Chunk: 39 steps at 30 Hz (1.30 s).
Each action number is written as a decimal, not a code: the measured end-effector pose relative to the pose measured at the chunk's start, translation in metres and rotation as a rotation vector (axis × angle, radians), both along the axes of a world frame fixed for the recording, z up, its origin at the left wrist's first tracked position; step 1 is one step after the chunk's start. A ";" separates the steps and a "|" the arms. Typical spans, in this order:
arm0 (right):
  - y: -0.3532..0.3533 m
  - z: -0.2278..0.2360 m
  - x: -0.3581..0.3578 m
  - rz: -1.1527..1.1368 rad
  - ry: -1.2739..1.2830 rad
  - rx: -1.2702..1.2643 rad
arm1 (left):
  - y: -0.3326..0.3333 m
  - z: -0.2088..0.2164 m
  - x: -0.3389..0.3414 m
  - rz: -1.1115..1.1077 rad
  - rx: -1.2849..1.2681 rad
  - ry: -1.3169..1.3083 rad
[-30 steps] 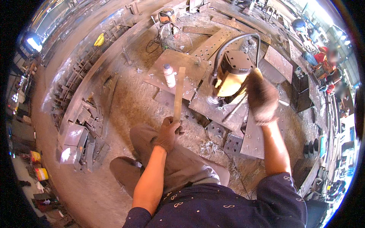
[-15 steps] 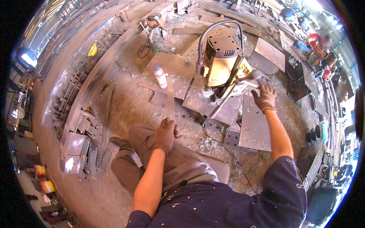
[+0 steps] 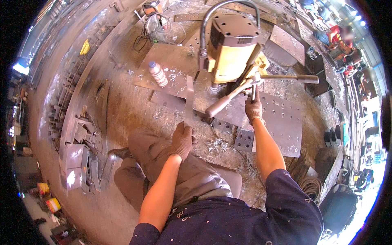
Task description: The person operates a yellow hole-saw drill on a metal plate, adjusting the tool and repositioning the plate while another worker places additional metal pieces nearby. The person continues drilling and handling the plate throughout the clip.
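Note:
A yellow and grey drilling machine (image 3: 233,45) with a curved grey hose stands on rusty steel plates at the top middle. My right hand (image 3: 253,108), gloved, grips one spoke of the machine's feed handle (image 3: 228,99). My left hand (image 3: 182,140), also gloved, holds the lower end of a narrow flat metal strip (image 3: 189,97) that points up toward the machine. Below the right hand lies a large steel plate with drilled holes (image 3: 281,122). Small drilled square plates (image 3: 244,139) lie beside my knee.
A plastic bottle (image 3: 158,74) stands on a rusty plate left of the machine. Metal shavings (image 3: 218,145) litter the floor. Stacks of steel parts (image 3: 79,155) line the left side. Paint cans (image 3: 48,198) sit lower left. People in red (image 3: 341,34) work at the far upper right.
The view has moved closer to the machine. My right hand dropped from the machine's side to the feed handle. My left hand kept hold of the strip.

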State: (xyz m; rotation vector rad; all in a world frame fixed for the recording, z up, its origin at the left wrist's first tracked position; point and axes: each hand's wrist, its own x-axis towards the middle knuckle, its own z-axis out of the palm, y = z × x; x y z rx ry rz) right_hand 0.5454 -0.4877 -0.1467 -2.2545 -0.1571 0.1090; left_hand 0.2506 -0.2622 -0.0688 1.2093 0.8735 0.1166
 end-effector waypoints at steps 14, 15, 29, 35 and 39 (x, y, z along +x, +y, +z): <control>-0.004 -0.021 0.015 -0.019 0.082 0.099 | 0.003 -0.052 0.021 -0.293 0.636 0.279; -0.008 -0.023 0.015 -0.028 0.068 0.087 | 0.003 -0.054 0.023 -0.310 0.607 0.237; -0.016 -0.037 0.027 0.015 0.037 0.117 | 0.002 -0.036 -0.008 -1.221 0.791 0.268; -0.044 -0.066 0.056 0.081 0.083 0.315 | 0.000 -0.026 -0.012 -1.044 1.016 0.221; -0.031 -0.076 0.051 0.063 0.197 0.409 | 0.052 -0.001 -0.018 -0.915 0.964 0.254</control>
